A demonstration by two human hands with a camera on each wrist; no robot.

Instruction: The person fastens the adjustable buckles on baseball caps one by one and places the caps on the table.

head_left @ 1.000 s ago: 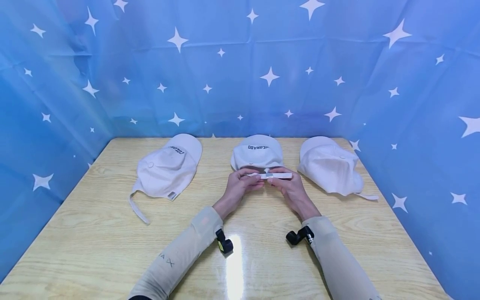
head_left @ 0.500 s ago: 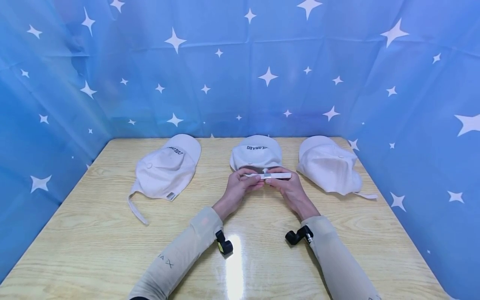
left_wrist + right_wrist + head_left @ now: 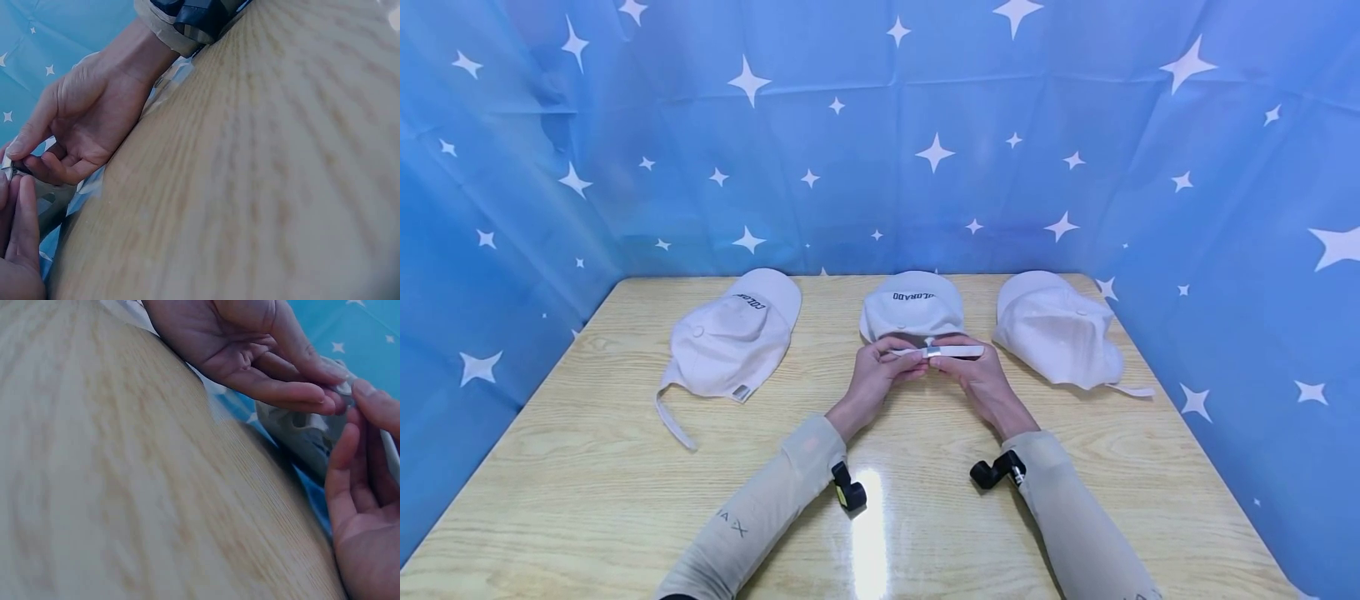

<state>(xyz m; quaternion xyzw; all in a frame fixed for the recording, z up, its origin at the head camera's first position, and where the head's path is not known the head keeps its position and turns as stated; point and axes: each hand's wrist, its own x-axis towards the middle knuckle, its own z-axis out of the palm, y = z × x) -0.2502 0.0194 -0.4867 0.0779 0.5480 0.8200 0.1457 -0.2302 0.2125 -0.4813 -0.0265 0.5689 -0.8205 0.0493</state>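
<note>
Fingers of both hands drawn in close, thumbs almost meeting. Left hand [image 3: 880,364] pinches the white strap [image 3: 964,352] between thumb and forefinger; remaining fingers loosely bent beneath. Right hand [image 3: 981,379] pinches the same strap from the other side, its thumb in front, fingers behind. Neither spread wide; only the strap's thickness between thumb and finger.

Strap: long axis left to right, roughly level with the desk's far edge. Its end points right, out past the right thumb. A grey buckle [image 3: 933,352] sits on it between the two thumb tips; whether the strap is threaded fully through, cannot tell. Small white bit just above buckle, too small to make out.

Just beyond the fingers, the middle cap [image 3: 912,305], white, dark COLORADO lettering, brim pointing away to the starry blue cloth [image 3: 850,142].

Left cap [image 3: 730,333]: well apart, brim angled far right, loose strap trailing nearer. Right cap [image 3: 1060,333]: near the right hand, brim angled far left. All on the wooden desk [image 3: 760,500].
</note>
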